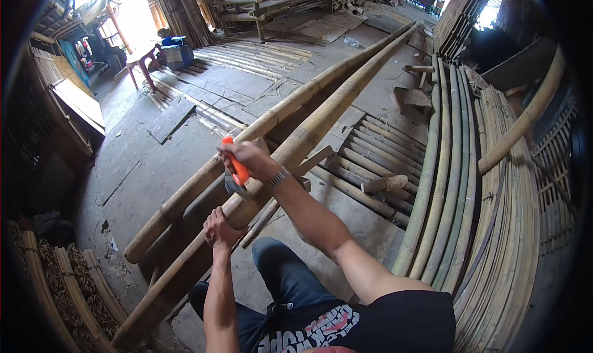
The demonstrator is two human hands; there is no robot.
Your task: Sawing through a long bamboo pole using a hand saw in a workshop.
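Observation:
Two long bamboo poles run from the lower left up to the far right. My left hand (220,229) grips the nearer bamboo pole (309,130) from the side, low on its length. Just above it, my right hand (250,159) is closed around the orange handle of a hatchet (236,171), whose grey blade rests against the same pole. The second pole (204,177) lies parallel on the far side. A metal bracelet sits on my right wrist. My knees in blue jeans are below the pole.
Stacks of long split bamboo strips (457,186) curve along the right. Slats (370,161) and a wooden mallet (386,183) lie on the concrete floor. Woven bamboo bundles (68,291) sit at lower left. A red stool (141,59) and a bench stand far back.

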